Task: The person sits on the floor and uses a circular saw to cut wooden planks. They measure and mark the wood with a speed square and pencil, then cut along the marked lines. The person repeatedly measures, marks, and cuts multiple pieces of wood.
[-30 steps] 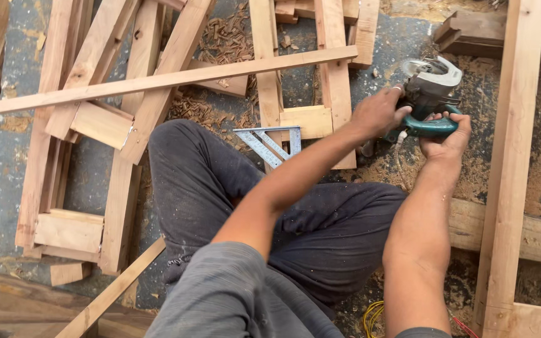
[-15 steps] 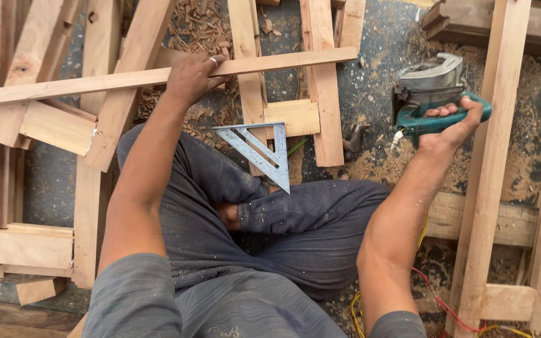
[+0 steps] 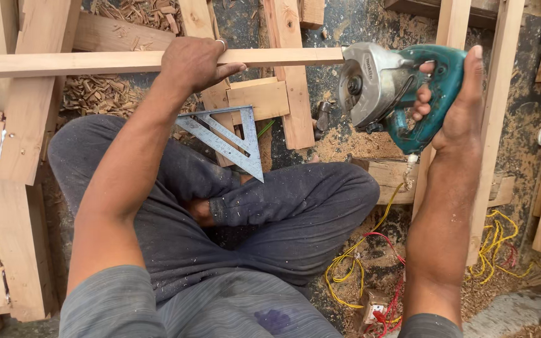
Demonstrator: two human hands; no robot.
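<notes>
Our left hand [image 3: 194, 62] clamps the slat [image 3: 95, 62], lying crosswise, its right end touching the saw [image 3: 396, 87] gripped in our right hand [image 3: 455, 106].

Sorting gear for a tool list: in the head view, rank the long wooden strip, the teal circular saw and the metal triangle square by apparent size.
1. long wooden strip, longest by far.
2. teal circular saw and metal triangle square look alike; the saw is raised nearer the camera, so no ranking.
</notes>
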